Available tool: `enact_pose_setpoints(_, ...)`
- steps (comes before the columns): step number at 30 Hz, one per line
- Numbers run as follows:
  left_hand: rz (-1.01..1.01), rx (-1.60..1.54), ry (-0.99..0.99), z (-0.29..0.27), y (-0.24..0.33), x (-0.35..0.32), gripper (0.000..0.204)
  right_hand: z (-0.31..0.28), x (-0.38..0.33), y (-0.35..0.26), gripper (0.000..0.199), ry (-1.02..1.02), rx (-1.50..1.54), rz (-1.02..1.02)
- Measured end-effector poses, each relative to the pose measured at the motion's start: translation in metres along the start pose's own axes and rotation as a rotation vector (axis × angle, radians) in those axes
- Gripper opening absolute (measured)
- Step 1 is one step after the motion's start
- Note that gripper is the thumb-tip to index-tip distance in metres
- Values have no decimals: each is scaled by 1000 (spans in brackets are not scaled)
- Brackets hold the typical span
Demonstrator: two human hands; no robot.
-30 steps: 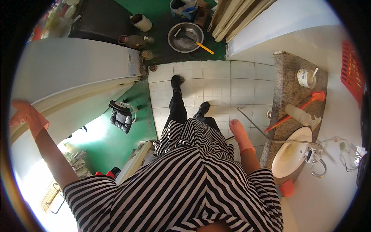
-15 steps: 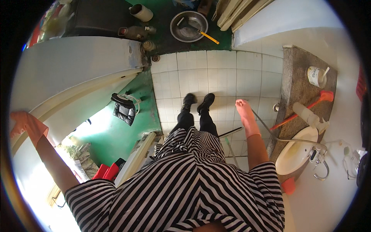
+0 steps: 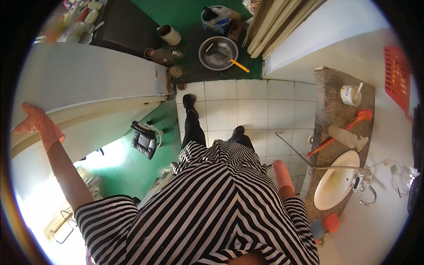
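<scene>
My left hand (image 3: 37, 123), in a pink rubber glove, reaches out to the far left with its thumb and fingers apart. It lies against or just over the cream-coloured frame (image 3: 84, 108) of a white wall opening; contact is hard to tell. My right hand (image 3: 281, 173), gloved in the same pink, hangs low beside my striped clothes. Its fingers point away and are foreshortened, so their grip does not show. A thin grey hose (image 3: 293, 148) arches above it from the tap (image 3: 360, 179). A short dark stick end shows just beside this hand.
On the right, a speckled counter (image 3: 327, 92) carries a white basin (image 3: 329, 198), a white tub (image 3: 350, 94), a red brush (image 3: 363, 115) and a clear bottle (image 3: 342, 136). Ahead, a metal bowl (image 3: 216, 62) with a yellow-handled tool sits on green floor. A small black chair (image 3: 144, 143) stands left.
I have stepped forward, one foot ahead of the other. My right hand has swung back toward my body. My left hand has shifted along the frame, its fingers now more spread.
</scene>
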State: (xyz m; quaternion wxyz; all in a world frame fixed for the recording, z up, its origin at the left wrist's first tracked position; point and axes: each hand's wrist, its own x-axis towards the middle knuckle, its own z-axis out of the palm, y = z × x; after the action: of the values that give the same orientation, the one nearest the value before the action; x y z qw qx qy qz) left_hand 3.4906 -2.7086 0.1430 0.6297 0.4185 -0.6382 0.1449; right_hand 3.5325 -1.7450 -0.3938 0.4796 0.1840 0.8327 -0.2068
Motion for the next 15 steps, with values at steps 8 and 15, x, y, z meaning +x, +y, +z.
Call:
enact_pose_setpoints(8, -39, -17, -12, 1, -6, 1, 88, -56, 14, -121, 33, 263, 402, -342)
enact_pose_setpoints(15, -27, 7, -36, -1, -15, -4, 88, -75, 8, -161, 33, 193, 294, -417)
